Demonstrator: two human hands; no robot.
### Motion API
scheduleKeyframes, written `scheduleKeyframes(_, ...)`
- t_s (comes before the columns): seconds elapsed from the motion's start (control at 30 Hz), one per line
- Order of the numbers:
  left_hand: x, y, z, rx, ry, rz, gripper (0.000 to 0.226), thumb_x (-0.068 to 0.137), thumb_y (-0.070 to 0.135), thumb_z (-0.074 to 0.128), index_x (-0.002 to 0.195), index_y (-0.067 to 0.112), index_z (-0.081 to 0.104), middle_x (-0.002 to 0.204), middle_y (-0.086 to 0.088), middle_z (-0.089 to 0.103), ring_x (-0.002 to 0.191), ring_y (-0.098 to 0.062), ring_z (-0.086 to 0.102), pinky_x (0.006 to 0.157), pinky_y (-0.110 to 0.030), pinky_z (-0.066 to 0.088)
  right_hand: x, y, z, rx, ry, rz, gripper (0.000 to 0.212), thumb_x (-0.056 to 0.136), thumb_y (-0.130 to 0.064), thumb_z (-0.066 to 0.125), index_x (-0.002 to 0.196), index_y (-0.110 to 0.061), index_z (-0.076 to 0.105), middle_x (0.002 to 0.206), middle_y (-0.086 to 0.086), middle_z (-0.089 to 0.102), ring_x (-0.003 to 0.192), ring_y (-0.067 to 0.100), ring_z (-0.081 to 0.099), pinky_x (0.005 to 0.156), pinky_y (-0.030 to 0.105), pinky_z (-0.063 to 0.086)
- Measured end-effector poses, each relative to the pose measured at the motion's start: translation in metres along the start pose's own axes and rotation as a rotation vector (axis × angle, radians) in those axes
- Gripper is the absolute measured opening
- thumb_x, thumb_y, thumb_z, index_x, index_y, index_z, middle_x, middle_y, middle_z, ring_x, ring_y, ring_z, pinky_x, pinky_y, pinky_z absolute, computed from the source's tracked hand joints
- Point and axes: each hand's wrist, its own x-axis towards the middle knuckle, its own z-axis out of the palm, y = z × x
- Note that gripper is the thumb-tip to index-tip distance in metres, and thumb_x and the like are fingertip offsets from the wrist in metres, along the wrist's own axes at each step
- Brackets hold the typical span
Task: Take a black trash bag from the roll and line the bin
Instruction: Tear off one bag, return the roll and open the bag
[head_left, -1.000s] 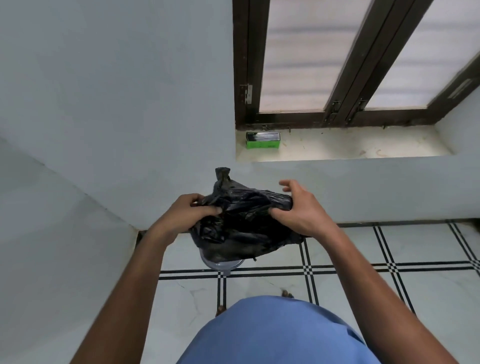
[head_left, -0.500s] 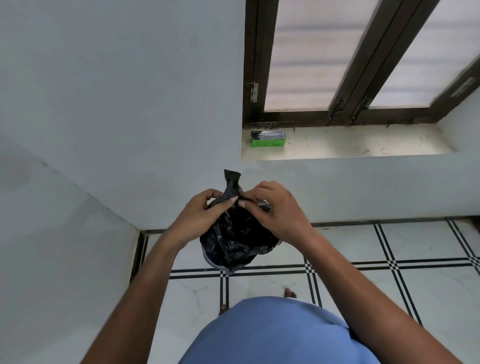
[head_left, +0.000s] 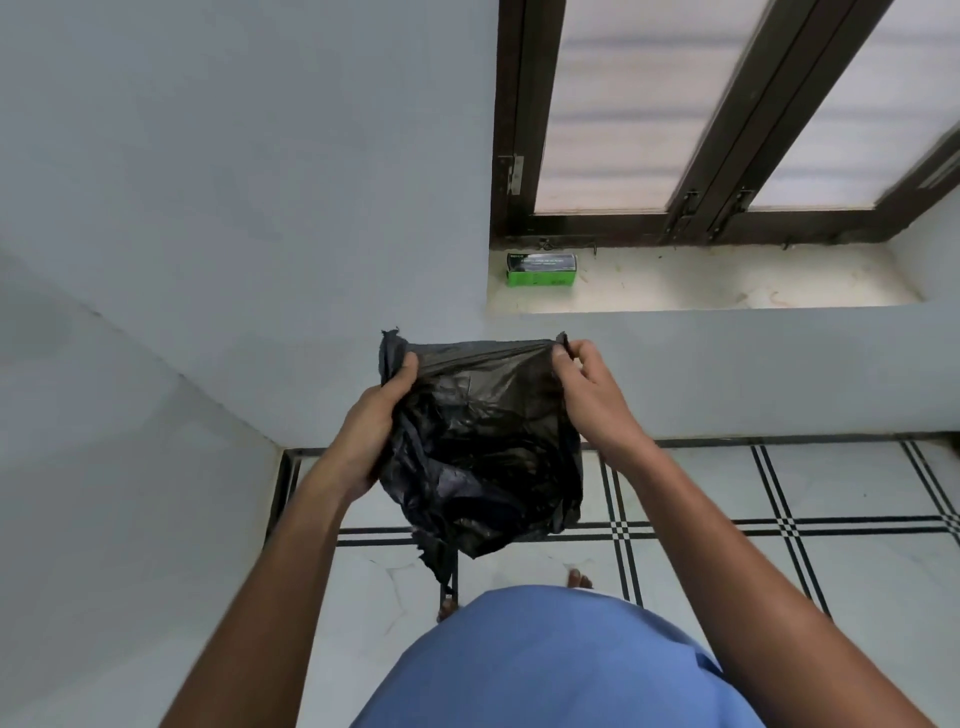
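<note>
A crumpled black trash bag (head_left: 483, 447) hangs in front of me at chest height. My left hand (head_left: 379, 415) grips its top edge on the left, and my right hand (head_left: 587, 395) pinches the top edge on the right. The top edge is pulled taut between the two hands, and the rest droops below them. The bin is hidden behind the bag. A green box with the bag roll (head_left: 541, 269) lies on the window sill, at its left end.
A grey wall corner (head_left: 280, 441) closes the left side. The stone window sill (head_left: 727, 283) and dark-framed window (head_left: 696, 156) are ahead. The floor (head_left: 727, 519) is white tile with black lines. My bare toes (head_left: 579, 578) show below the bag.
My hands were together at the bag's bunched top half a second ago. They have moved apart and stretched the top edge wide. The bin's rim, seen under the bag earlier, is now covered.
</note>
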Motion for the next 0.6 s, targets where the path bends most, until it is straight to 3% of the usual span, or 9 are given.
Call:
scheduleKeyframes(0.07, -0.004, 0.003, 0.002, 0.093, -0.078, 0.052, 0.052, 0.099, 0.051, 0.075, 0.135, 0.013, 0.076, 0.129, -0.01, 0.081, 0.121, -0.029, 0.078, 0.113, -0.047, 0.054, 0.0, 0.002, -0.003, -0.069, -0.005, 0.042, 0.04, 0.117, -0.057, 0.044, 0.123, -0.019, 0.058, 0.1, -0.005, 0.066, 0.09, 0.012, 0.065, 0.074, 0.027, 0.049)
scheduleKeyframes(0.17, -0.001, 0.006, -0.006, 0.572, -0.089, 0.091, 0.063, 0.078, 0.034, 0.1, 0.132, 0.024, 0.069, 0.122, 0.003, 0.081, 0.111, -0.019, 0.079, 0.097, -0.037, 0.06, -0.002, 0.004, -0.017, -0.031, -0.08, 0.048, 0.067, 0.101, -0.082, 0.056, 0.122, -0.018, 0.063, 0.109, -0.005, 0.065, 0.102, 0.015, 0.065, 0.088, 0.036, 0.051)
scheduleKeyframes(0.23, 0.01, 0.001, -0.016, 0.948, 0.058, 0.056, 0.057, 0.075, 0.025, 0.1, 0.121, 0.025, 0.068, 0.112, 0.002, 0.076, 0.103, -0.021, 0.074, 0.083, -0.032, 0.055, -0.004, -0.001, -0.033, -0.183, -0.16, 0.013, 0.072, 0.08, -0.088, 0.077, 0.117, -0.027, 0.07, 0.11, -0.013, 0.074, 0.102, 0.011, 0.072, 0.087, 0.032, 0.055)
scheduleKeyframes(0.3, 0.017, -0.002, -0.022, 1.183, 0.274, 0.082, 0.032, 0.081, 0.018, 0.086, 0.111, 0.023, 0.073, 0.108, -0.003, 0.074, 0.096, -0.024, 0.068, 0.079, -0.033, 0.05, -0.001, -0.003, -0.052, -0.577, -0.202, -0.011, 0.063, 0.066, -0.081, 0.093, 0.102, -0.031, 0.077, 0.096, -0.012, 0.079, 0.091, 0.012, 0.076, 0.076, 0.033, 0.06)
scheduleKeyframes(0.37, 0.014, 0.001, -0.024, 1.265, 0.467, 0.118, 0.009, 0.083, 0.017, 0.074, 0.092, 0.016, 0.075, 0.095, -0.005, 0.073, 0.086, -0.028, 0.066, 0.071, -0.033, 0.046, 0.006, 0.003, -0.064, -0.89, -0.15, -0.032, 0.047, 0.075, -0.066, 0.091, 0.081, -0.022, 0.076, 0.076, -0.003, 0.076, 0.08, 0.026, 0.076, 0.067, 0.037, 0.059)
scheduleKeyframes(0.43, 0.016, 0.0, -0.026, 1.14, 0.508, 0.085, 0.015, 0.087, 0.016, 0.07, 0.075, 0.008, 0.068, 0.076, -0.007, 0.069, 0.073, -0.031, 0.065, 0.061, -0.032, 0.042, 0.01, 0.011, -0.07, -0.827, -0.136, -0.03, 0.034, 0.089, -0.049, 0.082, 0.078, -0.017, 0.074, 0.071, 0.001, 0.073, 0.078, 0.031, 0.075, 0.064, 0.035, 0.056)
scheduleKeyframes(0.5, 0.016, 0.0, -0.026, 0.796, 0.392, -0.004, 0.021, 0.094, 0.018, 0.073, 0.077, 0.007, 0.069, 0.071, -0.011, 0.069, 0.072, -0.029, 0.065, 0.063, -0.032, 0.048, 0.005, 0.012, -0.074, -0.519, -0.234, 0.036, 0.03, 0.097, -0.05, 0.08, 0.092, -0.02, 0.079, 0.082, -0.001, 0.08, 0.081, 0.022, 0.079, 0.073, 0.034, 0.06)
scheduleKeyframes(0.6, 0.011, -0.006, -0.012, 0.227, 0.076, -0.114, 0.027, 0.099, 0.022, 0.077, 0.119, 0.003, 0.079, 0.111, -0.02, 0.083, 0.103, -0.036, 0.078, 0.089, -0.044, 0.063, -0.004, 0.006, -0.071, -0.182, -0.417, 0.057, 0.04, 0.091, -0.053, 0.091, 0.118, -0.025, 0.082, 0.109, -0.001, 0.087, 0.101, 0.019, 0.085, 0.092, 0.034, 0.067)
